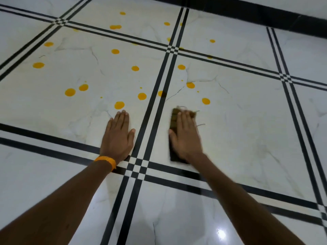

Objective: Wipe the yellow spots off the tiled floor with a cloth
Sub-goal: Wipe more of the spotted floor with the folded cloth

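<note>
Several round yellow spots [119, 105] dot the white marble-look tiled floor [247, 121], spread from just beyond my hands to the far tiles. My right hand [185, 135] lies flat, palm down, pressing a dark folded cloth [174, 119] with frayed threads against the floor. The cloth sticks out past my fingertips and under my wrist. The nearest spot to it [206, 101] lies just ahead and to the right. My left hand [118, 137] rests flat on the neighbouring tile, fingers together, an orange band on its wrist. A spot sits right at its fingertips.
Black double stripes [155, 110] run between the tiles, one passing between my hands. A black skirting band [247, 13] along a wall bounds the floor at the far right. A light glare shows on the near tile [221, 233].
</note>
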The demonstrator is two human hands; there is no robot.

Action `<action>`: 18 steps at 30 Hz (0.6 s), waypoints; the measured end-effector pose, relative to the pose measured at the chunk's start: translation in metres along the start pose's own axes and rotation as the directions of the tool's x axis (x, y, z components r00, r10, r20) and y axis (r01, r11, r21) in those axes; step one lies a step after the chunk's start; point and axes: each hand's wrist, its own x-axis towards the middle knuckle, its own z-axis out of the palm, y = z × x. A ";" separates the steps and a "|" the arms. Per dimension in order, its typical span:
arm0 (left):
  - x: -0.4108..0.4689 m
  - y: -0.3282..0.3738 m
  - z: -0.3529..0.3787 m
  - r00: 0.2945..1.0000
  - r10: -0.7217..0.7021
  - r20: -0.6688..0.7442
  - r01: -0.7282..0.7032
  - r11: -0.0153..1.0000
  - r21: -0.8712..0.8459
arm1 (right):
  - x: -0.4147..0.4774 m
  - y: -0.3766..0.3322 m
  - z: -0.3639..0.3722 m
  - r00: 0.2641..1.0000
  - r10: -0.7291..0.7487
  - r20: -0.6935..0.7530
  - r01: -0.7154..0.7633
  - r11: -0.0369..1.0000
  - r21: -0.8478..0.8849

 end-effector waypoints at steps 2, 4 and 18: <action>0.000 -0.001 -0.001 1.000 0.004 -0.010 -0.004 1.000 -0.008 | -0.037 -0.005 -0.004 0.955 -0.281 0.090 0.282 0.959 0.001; 0.000 -0.001 0.002 1.000 0.013 -0.022 -0.013 1.000 -0.005 | -0.048 0.035 -0.011 0.935 -0.340 0.098 0.341 0.940 0.002; -0.002 0.000 -0.006 0.999 -0.025 0.025 0.027 0.997 -0.075 | 0.015 0.058 -0.012 0.966 -0.247 0.075 0.246 0.969 0.014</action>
